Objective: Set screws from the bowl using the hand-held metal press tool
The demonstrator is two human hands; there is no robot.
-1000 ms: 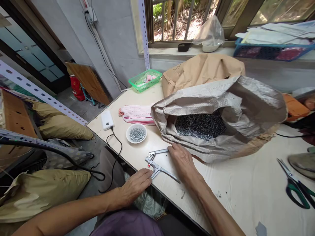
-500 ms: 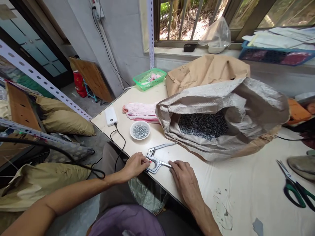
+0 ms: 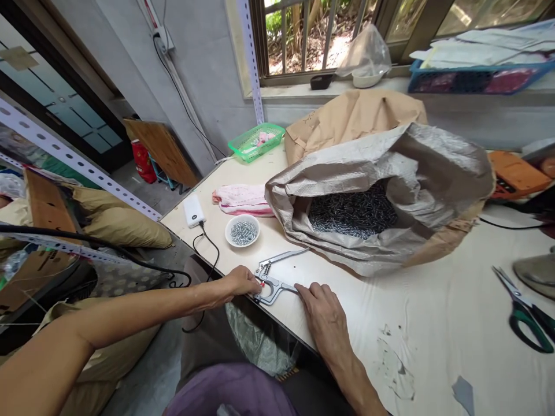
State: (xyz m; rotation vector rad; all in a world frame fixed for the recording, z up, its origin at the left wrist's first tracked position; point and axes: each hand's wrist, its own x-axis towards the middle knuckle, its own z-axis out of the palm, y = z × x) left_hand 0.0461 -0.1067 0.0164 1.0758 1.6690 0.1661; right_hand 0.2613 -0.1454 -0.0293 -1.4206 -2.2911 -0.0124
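Note:
Metal snap pliers (image 3: 274,276) lie at the near edge of the pale table (image 3: 433,312), their two handles spread apart. My left hand (image 3: 239,283) is closed in a pinch at the plier jaws, where a small red piece shows. Lying over the lower handle, my right hand (image 3: 324,312) has its fingers curled down onto it. A small white bowl of metal parts (image 3: 243,231) stands just beyond the pliers. Behind it, a big open silver sack (image 3: 377,190) holds a mass of small dark metal pieces.
A white power bank (image 3: 193,210) with a black cable lies at the left table edge. Pink cloth (image 3: 241,199), a green basket (image 3: 255,141) and a brown paper sack (image 3: 355,115) stand further back. Green-handled scissors (image 3: 526,312) lie at the right. Stuffed sacks sit on the floor at left.
My right hand came back from the upper handle to the lower one. My left hand moved up from the table edge to the plier jaws and pinched there.

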